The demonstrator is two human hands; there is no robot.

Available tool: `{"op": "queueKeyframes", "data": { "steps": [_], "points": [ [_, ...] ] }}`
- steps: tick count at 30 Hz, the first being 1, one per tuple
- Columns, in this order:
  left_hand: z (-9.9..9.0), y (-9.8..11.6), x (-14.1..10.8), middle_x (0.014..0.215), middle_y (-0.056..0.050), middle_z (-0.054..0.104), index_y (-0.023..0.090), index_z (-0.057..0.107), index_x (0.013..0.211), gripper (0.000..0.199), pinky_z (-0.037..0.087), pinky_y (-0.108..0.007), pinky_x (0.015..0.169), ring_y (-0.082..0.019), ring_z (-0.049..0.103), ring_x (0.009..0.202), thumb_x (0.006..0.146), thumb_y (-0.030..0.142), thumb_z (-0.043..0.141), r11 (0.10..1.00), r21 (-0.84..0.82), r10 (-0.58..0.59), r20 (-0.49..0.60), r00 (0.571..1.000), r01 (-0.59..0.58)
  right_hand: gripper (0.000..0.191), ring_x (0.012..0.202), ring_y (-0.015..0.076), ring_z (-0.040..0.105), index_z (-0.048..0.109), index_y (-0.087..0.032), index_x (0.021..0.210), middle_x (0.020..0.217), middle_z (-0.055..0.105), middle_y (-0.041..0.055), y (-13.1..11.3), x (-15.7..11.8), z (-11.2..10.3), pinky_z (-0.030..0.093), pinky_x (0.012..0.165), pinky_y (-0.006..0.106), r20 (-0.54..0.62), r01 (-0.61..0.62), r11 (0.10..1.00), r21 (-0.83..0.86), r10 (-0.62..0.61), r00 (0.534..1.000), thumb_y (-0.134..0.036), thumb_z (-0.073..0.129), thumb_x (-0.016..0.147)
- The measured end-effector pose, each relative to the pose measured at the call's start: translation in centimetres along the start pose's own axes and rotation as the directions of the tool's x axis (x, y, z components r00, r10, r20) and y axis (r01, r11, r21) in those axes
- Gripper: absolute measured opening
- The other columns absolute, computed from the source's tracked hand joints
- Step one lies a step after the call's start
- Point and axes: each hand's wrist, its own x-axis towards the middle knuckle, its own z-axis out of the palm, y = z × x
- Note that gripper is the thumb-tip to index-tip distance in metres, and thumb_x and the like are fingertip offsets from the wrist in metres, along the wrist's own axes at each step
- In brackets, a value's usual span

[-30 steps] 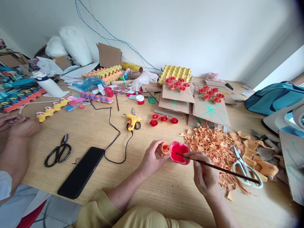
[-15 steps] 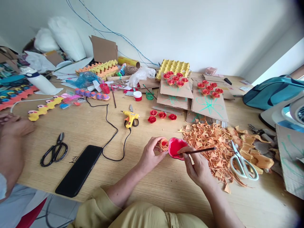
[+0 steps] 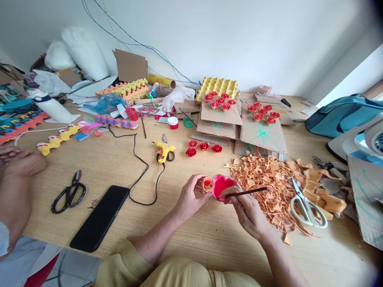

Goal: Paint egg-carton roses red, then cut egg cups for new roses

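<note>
The wooden table (image 3: 113, 159) carries all items and lies under both hands. Beyond the hands, stacked cardboard sheets (image 3: 263, 133) hold finished red paper roses (image 3: 263, 112). Directly right of the right hand lies a heap of orange paper scraps (image 3: 263, 179), with white-handled scissors (image 3: 308, 207) on its far right side. Left of the left hand, a black phone (image 3: 100, 217) lies flat; further left are black scissors (image 3: 69, 193). Beyond the left hand, a yellow glue gun (image 3: 164, 151) rests on the table, and three loose red roses (image 3: 203, 146) lie just right of it.

The left hand (image 3: 190, 197) is curled, fingertips pinching an orange paper rose (image 3: 207, 184) with a red centre. The red paint dish (image 3: 223, 186) sits between the two hands, touching the rose. The right hand (image 3: 248, 211) is closed around a thin dark paintbrush (image 3: 248, 192), its tip at the dish, its handle pointing right over the scraps.

A second person's hands (image 3: 18, 163) rest pressed together at the far left table edge.
</note>
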Motion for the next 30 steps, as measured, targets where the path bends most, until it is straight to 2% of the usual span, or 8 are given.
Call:
{"op": "queueKeyframes", "data": {
  "steps": [3, 5, 7, 9, 15, 22, 27, 30],
  "points": [
    [0.0, 0.0, 0.0, 0.117, -0.010, 0.068, 0.019, 0.060, 0.119, 0.040, 0.060, -0.033, 0.087, -0.021, 0.069, 0.101, 0.085, 0.031, 0.077, 1.000, -0.009, -0.008, 0.007, 1.000, 0.008, 0.024, 0.081, 0.0169, 0.070, 0.063, -0.023, 0.116, 0.104, 0.072, 0.0078, 0.0, -0.3, 0.0, 0.057, 0.073, 0.030, -0.069, -0.022, 0.999, 0.040, 0.025, 0.997, -0.020, 0.041, 0.107],
    [0.0, -0.1, 0.0, 0.117, -0.010, 0.068, 0.019, 0.061, 0.119, 0.040, 0.059, -0.034, 0.090, -0.022, 0.069, 0.104, 0.085, 0.033, 0.077, 1.000, -0.024, -0.014, 0.015, 1.000, 0.014, 0.021, 0.082, 0.0171, 0.072, 0.060, -0.023, 0.118, 0.103, 0.072, 0.0080, -0.1, -0.6, 0.1, 0.059, 0.074, 0.030, -0.214, -0.017, 0.993, 0.116, 0.042, 0.976, -0.019, 0.043, 0.106],
    [0.1, -0.1, 0.0, 0.117, -0.010, 0.068, 0.019, 0.061, 0.119, 0.042, 0.059, -0.034, 0.091, -0.023, 0.068, 0.105, 0.084, 0.035, 0.078, 0.998, -0.050, -0.022, 0.022, 1.000, 0.023, 0.020, 0.082, 0.0176, 0.074, 0.055, -0.024, 0.120, 0.104, 0.072, 0.0077, -0.2, -0.9, 0.3, 0.060, 0.074, 0.031, -0.356, 0.055, 0.970, 0.236, 0.034, 0.934, -0.017, 0.044, 0.105],
    [0.1, -0.2, 0.0, 0.117, -0.010, 0.067, 0.019, 0.061, 0.120, 0.043, 0.059, -0.033, 0.091, -0.023, 0.068, 0.106, 0.084, 0.035, 0.078, 0.997, -0.074, -0.029, 0.034, 0.999, 0.031, 0.019, 0.084, 0.0187, 0.075, 0.051, -0.025, 0.118, 0.107, 0.073, 0.0079, -0.5, -1.1, 0.5, 0.061, 0.076, 0.034, -0.424, 0.153, 0.933, 0.327, 0.000, 0.905, -0.014, 0.042, 0.105],
    [0.2, -0.2, -0.1, 0.115, -0.010, 0.069, 0.019, 0.061, 0.118, 0.044, 0.058, -0.033, 0.090, -0.022, 0.069, 0.102, 0.083, 0.036, 0.080, 0.995, -0.088, -0.039, 0.072, 0.997, 0.045, 0.020, 0.101, 0.0223, 0.074, 0.046, -0.026, 0.120, 0.117, 0.071, 0.0122, -1.4, -1.4, 1.7, 0.062, 0.084, 0.043, -0.309, 0.217, 0.921, 0.324, -0.113, 0.944, -0.014, 0.039, 0.105],
    [0.3, 0.0, -0.3, 0.112, -0.009, 0.069, 0.018, 0.061, 0.118, 0.045, 0.057, -0.032, 0.087, -0.020, 0.068, 0.096, 0.082, 0.036, 0.082, 0.997, -0.078, -0.014, 0.091, 0.996, 0.022, 0.023, 0.108, 0.0210, 0.071, 0.047, -0.024, 0.121, 0.118, 0.070, 0.0143, -1.9, -0.9, 2.2, 0.062, 0.085, 0.038, -0.187, 0.223, 0.959, 0.174, -0.190, 0.964, -0.011, 0.040, 0.103],
    [0.2, -0.1, -0.3, 0.109, -0.008, 0.069, 0.019, 0.061, 0.115, 0.043, 0.058, -0.031, 0.085, -0.019, 0.067, 0.093, 0.082, 0.035, 0.082, 0.998, -0.066, -0.011, 0.083, 0.996, 0.017, 0.028, 0.100, 0.0194, 0.071, 0.049, -0.023, 0.118, 0.116, 0.072, 0.0136, -2.3, -0.5, 1.8, 0.061, 0.084, 0.036, -0.087, 0.309, 0.949, -0.058, -0.313, 0.946, -0.004, 0.042, 0.098],
    [0.2, -0.2, -0.3, 0.108, -0.008, 0.069, 0.019, 0.061, 0.114, 0.043, 0.057, -0.031, 0.084, -0.019, 0.067, 0.092, 0.081, 0.035, 0.082, 0.998, -0.060, -0.012, 0.081, 0.997, 0.017, 0.028, 0.098, 0.0209, 0.071, 0.051, -0.021, 0.116, 0.115, 0.073, 0.0151, -2.4, -0.5, 1.8, 0.061, 0.084, 0.038, -0.060, 0.368, 0.922, -0.120, -0.377, 0.924, -0.004, 0.041, 0.097]
  ]
}}
